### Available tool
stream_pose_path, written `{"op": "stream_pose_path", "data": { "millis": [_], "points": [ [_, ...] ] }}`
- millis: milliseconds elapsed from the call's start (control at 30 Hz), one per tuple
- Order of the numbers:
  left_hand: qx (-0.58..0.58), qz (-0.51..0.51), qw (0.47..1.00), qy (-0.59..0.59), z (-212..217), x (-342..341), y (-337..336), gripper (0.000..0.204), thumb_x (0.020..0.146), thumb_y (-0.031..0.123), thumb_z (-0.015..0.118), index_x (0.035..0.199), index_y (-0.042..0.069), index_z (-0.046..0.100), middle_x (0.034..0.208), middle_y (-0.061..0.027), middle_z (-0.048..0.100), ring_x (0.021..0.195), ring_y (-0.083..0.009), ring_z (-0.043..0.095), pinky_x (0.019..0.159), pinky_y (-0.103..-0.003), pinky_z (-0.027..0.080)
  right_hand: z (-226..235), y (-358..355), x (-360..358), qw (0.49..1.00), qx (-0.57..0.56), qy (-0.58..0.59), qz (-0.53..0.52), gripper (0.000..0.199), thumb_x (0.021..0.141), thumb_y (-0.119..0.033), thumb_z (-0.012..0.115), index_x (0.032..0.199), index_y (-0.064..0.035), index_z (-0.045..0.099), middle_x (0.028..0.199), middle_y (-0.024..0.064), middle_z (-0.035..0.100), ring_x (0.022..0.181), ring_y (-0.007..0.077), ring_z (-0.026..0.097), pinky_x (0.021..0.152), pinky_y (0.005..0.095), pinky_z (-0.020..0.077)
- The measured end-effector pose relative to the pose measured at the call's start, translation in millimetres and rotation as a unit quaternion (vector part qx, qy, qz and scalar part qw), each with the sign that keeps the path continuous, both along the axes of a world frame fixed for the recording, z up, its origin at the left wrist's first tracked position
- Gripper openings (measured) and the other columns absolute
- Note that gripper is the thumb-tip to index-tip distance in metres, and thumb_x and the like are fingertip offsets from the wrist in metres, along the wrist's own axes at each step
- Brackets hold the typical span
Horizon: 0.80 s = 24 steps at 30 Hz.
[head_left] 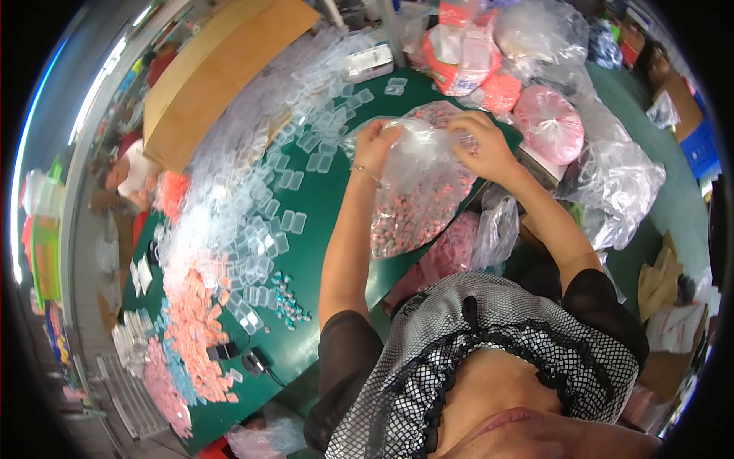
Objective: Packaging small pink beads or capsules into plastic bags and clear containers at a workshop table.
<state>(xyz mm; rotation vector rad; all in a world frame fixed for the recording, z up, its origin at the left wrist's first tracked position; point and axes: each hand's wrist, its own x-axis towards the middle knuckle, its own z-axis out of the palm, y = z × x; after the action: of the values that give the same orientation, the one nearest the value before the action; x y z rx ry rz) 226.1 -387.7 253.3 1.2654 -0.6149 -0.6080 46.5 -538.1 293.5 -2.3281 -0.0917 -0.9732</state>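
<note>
A clear plastic bag (pixel 419 180) hangs between my hands over the right edge of the green table (pixel 321 260). Many small pink and grey pieces fill its lower part. My left hand (pixel 378 144) is closed on the left side of the bag's bunched top. On the other side, my right hand (pixel 485 145) pinches the plastic with bent fingers. Whether the bag's mouth is parted cannot be made out. More pink and grey pieces show through plastic just beyond my hands. Left of my left arm, several small clear lidded boxes (pixel 293 222) lie loose on the table.
A large heap of clear boxes (pixel 222 183) covers the table's left side, beside a cardboard carton (pixel 222 69). Orange pieces (pixel 200 336) and teal beads (pixel 290 302) lie nearer. Filled bags (pixel 548 122) crowd the right. Another person (pixel 136 172) is at the far left.
</note>
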Motion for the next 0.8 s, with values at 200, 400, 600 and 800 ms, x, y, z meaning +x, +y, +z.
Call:
{"op": "stream_pose_path", "data": {
  "millis": [200, 400, 600, 800],
  "points": [
    [0.099, 0.036, 0.983, -0.152, 9.7, -9.7, -15.6, 0.013, 0.076, 0.015, 0.065, 0.077, 0.002, 0.062, 0.067, 0.0021, 0.056, 0.061, -0.0044, 0.046, 0.053, -0.021, 0.037, -8.0, 19.3, 24.5, 0.960, -0.251, 0.088, -0.084, 0.026, 0.072, -0.013, 0.059, 0.095, -0.0039, 0.055, 0.089, 0.0137, 0.058, 0.083, 0.0325, 0.059, 0.073, 0.0394, 0.0487],
    [0.096, 0.048, 0.977, -0.183, -4.4, 11.9, -5.7, 0.013, 0.077, 0.012, 0.064, 0.083, 0.000, 0.063, 0.069, 0.0028, 0.056, 0.061, -0.0047, 0.047, 0.054, -0.020, 0.038, -6.1, 5.6, 5.0, 0.993, -0.091, 0.063, 0.029, 0.022, 0.070, -0.004, 0.057, 0.092, -0.0019, 0.057, 0.083, 0.0137, 0.059, 0.080, 0.0283, 0.060, 0.068, 0.0353, 0.0491],
    [-0.061, -0.018, 0.988, -0.141, 18.2, 8.3, 12.8, 0.022, 0.075, 0.004, 0.060, 0.096, 0.000, 0.063, 0.092, -0.0038, 0.063, 0.085, -0.0126, 0.057, 0.077, -0.026, 0.045, -53.9, -33.7, -12.7, 0.760, 0.643, -0.034, 0.083, 0.006, 0.088, -0.008, 0.054, 0.092, -0.0081, 0.058, 0.085, 0.0012, 0.061, 0.078, 0.0136, 0.059, 0.068, 0.0293, 0.0492],
    [-0.050, -0.059, 0.782, -0.618, 78.3, -66.3, 22.3, 0.036, 0.063, 0.004, 0.061, 0.098, 0.011, 0.065, 0.102, -0.0103, 0.060, 0.104, -0.0251, 0.051, 0.089, -0.038, 0.040, -40.2, -74.6, 55.6, 0.699, 0.713, 0.048, 0.040, 0.018, 0.086, -0.020, 0.059, 0.101, -0.0119, 0.052, 0.079, 0.0003, 0.055, 0.073, 0.0129, 0.054, 0.061, 0.0280, 0.0458]
  ]
}}
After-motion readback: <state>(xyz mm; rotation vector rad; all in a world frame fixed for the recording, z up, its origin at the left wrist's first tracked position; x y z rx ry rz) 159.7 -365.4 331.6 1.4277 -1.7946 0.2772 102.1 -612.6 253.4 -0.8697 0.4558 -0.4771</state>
